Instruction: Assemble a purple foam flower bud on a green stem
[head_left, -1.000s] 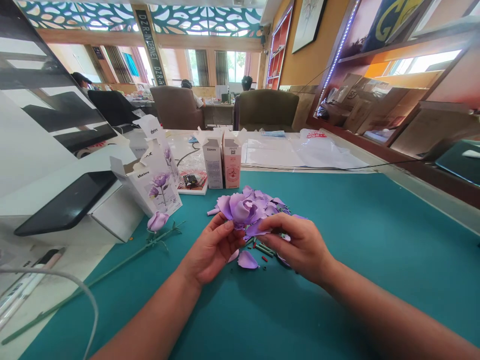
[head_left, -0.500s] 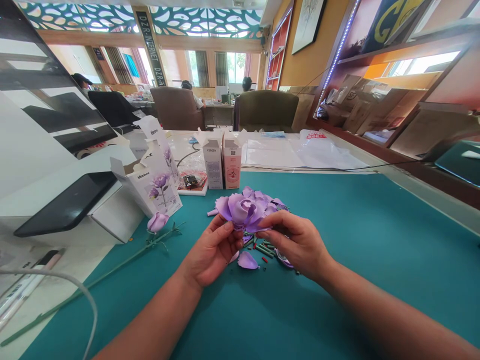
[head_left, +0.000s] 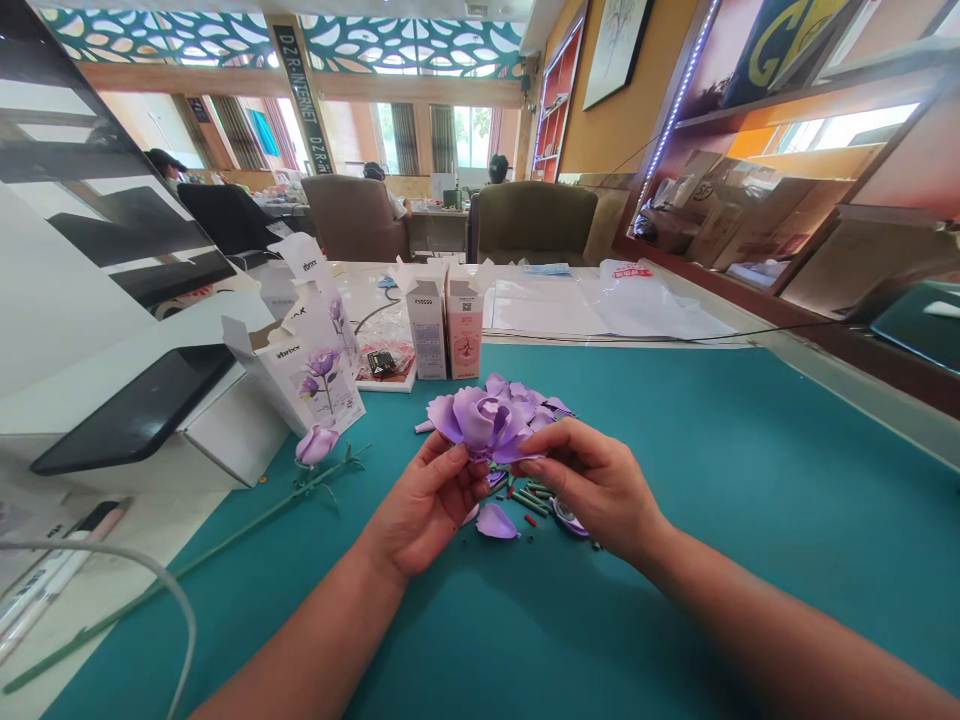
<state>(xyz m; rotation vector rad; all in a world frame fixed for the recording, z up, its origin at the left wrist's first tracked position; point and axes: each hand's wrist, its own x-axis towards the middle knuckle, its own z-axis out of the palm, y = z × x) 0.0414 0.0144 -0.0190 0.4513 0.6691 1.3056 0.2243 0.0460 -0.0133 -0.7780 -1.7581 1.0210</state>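
Observation:
A purple toy flower (head_left: 484, 420) with layered petals is held up between both hands above the green mat. My left hand (head_left: 431, 500) pinches it at the base with thumb and fingers. My right hand (head_left: 592, 485) grips the edge of an outer petal on the flower's right side between thumb and fingertips. Behind the flower lies a pile of loose purple petals (head_left: 544, 405), partly hidden. Below it are a single petal (head_left: 496, 521) and several small green stem pieces (head_left: 529, 500), with a few red bits.
At left, a finished-looking rosebud (head_left: 316, 445) on a long green stem (head_left: 247, 535) lies across the mat. Open flower boxes (head_left: 322, 385) and two upright cartons (head_left: 444, 330) stand behind. A black phone (head_left: 139, 408) rests on a white box; a grey cable (head_left: 184, 610) curves at lower left.
Almost nothing differs. The flower's left petals have shifted slightly to the left in my grasp, while both hands keep their hold.

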